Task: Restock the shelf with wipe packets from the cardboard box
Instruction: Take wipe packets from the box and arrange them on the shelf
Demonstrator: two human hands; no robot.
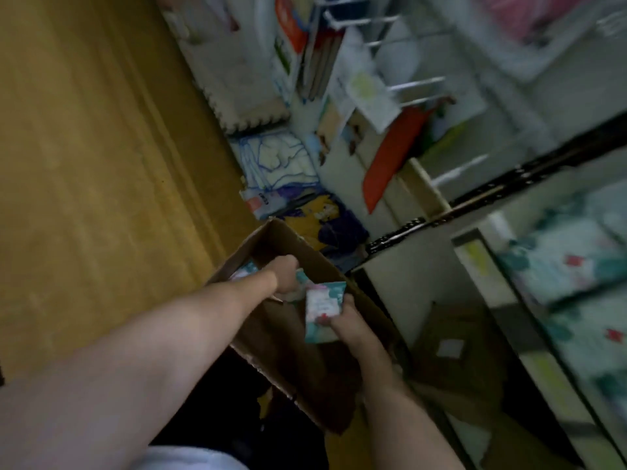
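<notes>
Midway through restocking, by the look of it. Right hand lifting one wipe packet above the cardboard box, fingers curled round it. Left hand down inside the box among more packets; grip unclear. Shelf at right already part filled.

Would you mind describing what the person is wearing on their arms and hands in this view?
Both forearms are bare, with no long sleeves. The left hand and right hand wear no gloves. No watch or bracelet shows, though blur hides fine detail. A pale fabric edge shows at the bottom, perhaps a short sleeve.
</notes>
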